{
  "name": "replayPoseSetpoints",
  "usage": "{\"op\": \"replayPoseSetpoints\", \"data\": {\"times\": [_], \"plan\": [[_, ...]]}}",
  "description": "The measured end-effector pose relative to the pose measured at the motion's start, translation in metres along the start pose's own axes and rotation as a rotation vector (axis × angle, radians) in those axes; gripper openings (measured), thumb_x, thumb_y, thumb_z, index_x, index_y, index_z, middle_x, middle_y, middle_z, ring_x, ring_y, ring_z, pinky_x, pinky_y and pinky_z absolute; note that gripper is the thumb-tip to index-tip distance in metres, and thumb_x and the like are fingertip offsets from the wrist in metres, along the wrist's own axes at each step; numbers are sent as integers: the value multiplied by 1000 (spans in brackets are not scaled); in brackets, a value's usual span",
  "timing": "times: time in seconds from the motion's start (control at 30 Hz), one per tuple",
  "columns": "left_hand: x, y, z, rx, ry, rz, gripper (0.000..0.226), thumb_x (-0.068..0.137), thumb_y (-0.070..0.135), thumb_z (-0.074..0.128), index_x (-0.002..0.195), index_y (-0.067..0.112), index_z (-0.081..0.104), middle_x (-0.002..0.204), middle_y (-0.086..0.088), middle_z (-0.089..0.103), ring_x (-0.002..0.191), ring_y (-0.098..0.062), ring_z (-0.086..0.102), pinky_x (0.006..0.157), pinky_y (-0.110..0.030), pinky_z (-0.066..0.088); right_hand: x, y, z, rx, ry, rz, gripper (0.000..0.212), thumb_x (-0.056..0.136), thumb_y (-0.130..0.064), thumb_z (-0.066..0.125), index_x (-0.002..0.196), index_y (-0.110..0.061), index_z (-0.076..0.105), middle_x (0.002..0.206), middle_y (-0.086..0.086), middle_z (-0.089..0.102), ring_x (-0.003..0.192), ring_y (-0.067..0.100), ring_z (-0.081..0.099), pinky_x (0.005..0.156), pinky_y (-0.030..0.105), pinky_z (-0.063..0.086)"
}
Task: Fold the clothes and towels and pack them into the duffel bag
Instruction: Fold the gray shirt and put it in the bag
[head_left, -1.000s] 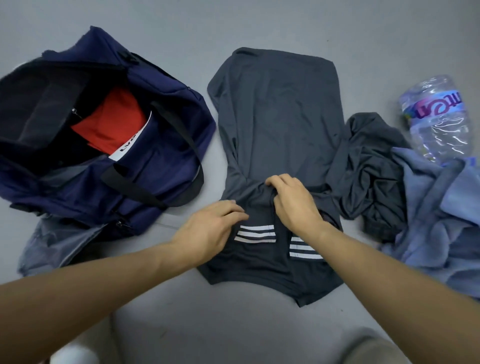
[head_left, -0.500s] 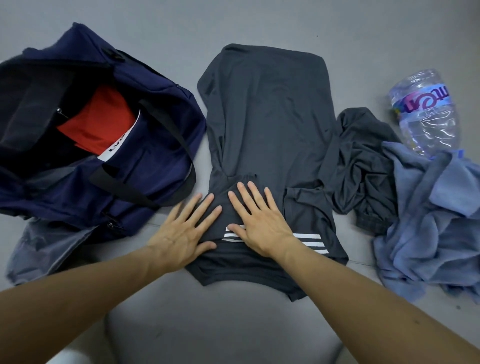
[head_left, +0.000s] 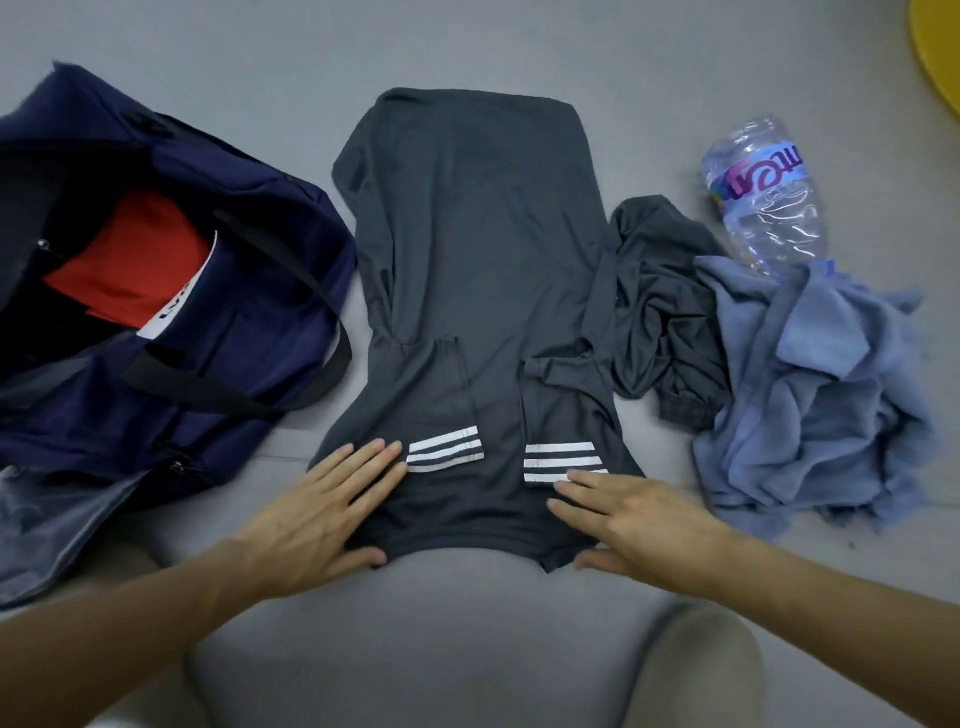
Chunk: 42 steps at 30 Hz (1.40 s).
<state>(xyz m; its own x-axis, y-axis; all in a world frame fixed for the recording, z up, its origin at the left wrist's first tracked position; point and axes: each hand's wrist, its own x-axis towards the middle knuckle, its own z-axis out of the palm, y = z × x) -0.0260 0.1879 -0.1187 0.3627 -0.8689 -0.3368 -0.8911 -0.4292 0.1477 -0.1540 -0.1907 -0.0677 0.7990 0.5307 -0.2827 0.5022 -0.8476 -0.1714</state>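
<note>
Shirt sleeves folded in | left hand, right hand flat, fingers straight, pressing its near hem | smooth creases outward, then fold hem up evenly

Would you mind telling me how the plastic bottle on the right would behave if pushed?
The bottle lies on its side, so it would probably roll. Its clear wall looks crumpled, so it likely dents easily and seems light. The blue towel against its near end might check it.
</note>
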Motion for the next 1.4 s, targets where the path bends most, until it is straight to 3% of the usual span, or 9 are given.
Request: {"op": "replayPoseSetpoints", "data": {"times": [0.2,0.3,0.4,0.57,0.73,0.83,0.93,1.03,1.4], "plan": [[14,-13,-4,66,-124,41,110,78,88,40,161,27,2,168,-9,-4,155,-33,-3,121,-48,5,-4,-16,63,48,-148,162,100,84,-74,53,160,-19,18,167,6,11,155,25,7,124,43,12],[14,-16,-7,88,-155,96,103,82,83,37,161,28,0,168,-8,-6,154,-36,-6,122,-54,8,-5,-15,63,64,-83,190,90,88,-66,56,158,-18,25,165,6,23,153,25,16,123,44,22],[12,-18,-9,94,-108,72,87,94,48,51,161,24,2,168,-8,7,153,-36,10,118,-57,28,-1,-17,67,91,39,221,79,90,-49,64,154,-15,34,159,7,37,148,26,31,121,43,25],[11,-17,-13,138,-11,99,106,68,-1,69,160,17,20,165,-6,20,152,-28,13,121,-42,17,-2,-24,73,155,118,260,83,84,-17,62,158,-13,24,161,5,34,149,23,31,122,41,27],[27,-4,-18,53,46,85,78,79,9,46,155,10,32,157,-8,41,137,-32,46,107,-43,45,-2,-27,76,169,174,317,91,71,1,68,154,-10,33,156,5,41,144,23,39,119,38,31],[34,-2,-16,12,1,9,74,86,32,39,156,10,30,160,-8,34,135,-33,47,107,-45,44,-1,-29,79,165,164,335,84,74,-13,76,151,-8,41,154,5,44,143,24,41,118,39,30],[32,-1,-11,39,-44,-18,88,84,51,60,156,12,30,162,-10,29,138,-34,42,108,-46,43,2,-30,76,141,127,339,77,87,-39,70,152,-10,41,156,6,42,145,25,37,120,41,31],[32,4,-15,14,-75,-70,100,71,39,80,156,14,32,162,-11,29,139,-36,40,109,-48,41,8,-30,74,128,100,369,76,88,-38,69,152,-12,39,158,5,39,147,26,35,119,42,31],[44,14,-22,-165,12,-193,77,65,14,82,137,31,60,142,-7,49,127,-31,44,93,-46,48,19,-37,61,273,219,482,74,64,4,78,134,-10,62,145,5,55,136,28,49,102,46,49]]}}
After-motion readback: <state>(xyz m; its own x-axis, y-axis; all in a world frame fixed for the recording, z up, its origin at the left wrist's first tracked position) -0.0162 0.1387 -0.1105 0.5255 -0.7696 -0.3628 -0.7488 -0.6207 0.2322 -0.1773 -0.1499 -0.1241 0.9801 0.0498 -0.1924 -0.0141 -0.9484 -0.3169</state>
